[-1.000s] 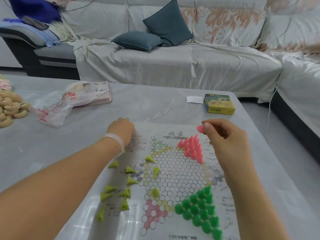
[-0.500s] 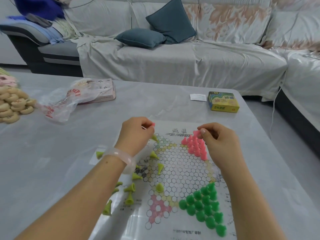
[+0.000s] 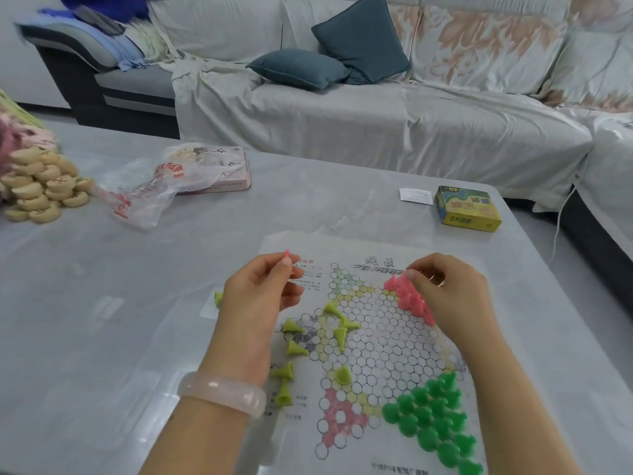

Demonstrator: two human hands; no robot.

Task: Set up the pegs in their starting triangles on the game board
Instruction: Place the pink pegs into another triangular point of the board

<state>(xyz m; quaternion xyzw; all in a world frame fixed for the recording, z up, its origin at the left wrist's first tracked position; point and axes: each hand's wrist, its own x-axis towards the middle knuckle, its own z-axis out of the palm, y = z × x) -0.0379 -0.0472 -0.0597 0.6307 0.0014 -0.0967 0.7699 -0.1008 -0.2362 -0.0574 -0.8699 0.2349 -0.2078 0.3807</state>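
Observation:
A paper game board (image 3: 373,337) with a hexagonal star of circles lies on the table. My left hand (image 3: 260,296) pinches a pink peg (image 3: 287,256) above the board's upper left corner. My right hand (image 3: 445,293) pinches a pink peg at the top of the cluster of pink pegs (image 3: 407,296) in the upper right triangle. Several dark green pegs (image 3: 435,416) stand packed in the lower right triangle. Several yellow-green pegs (image 3: 339,330) lie toppled over the board's left side, and one (image 3: 218,298) sits off the board by my left hand.
A yellow-green card box (image 3: 467,209) and a white slip (image 3: 415,195) lie at the back right of the grey table (image 3: 102,303). A plastic bag (image 3: 154,186) over a pink box (image 3: 222,166) and a pile of round wooden pieces (image 3: 37,190) lie at the left. A sofa (image 3: 376,114) stands behind.
My left hand lifted off the board's left edge with a pink peg pinched in its fingers. My right hand came down onto the pink cluster with its peg.

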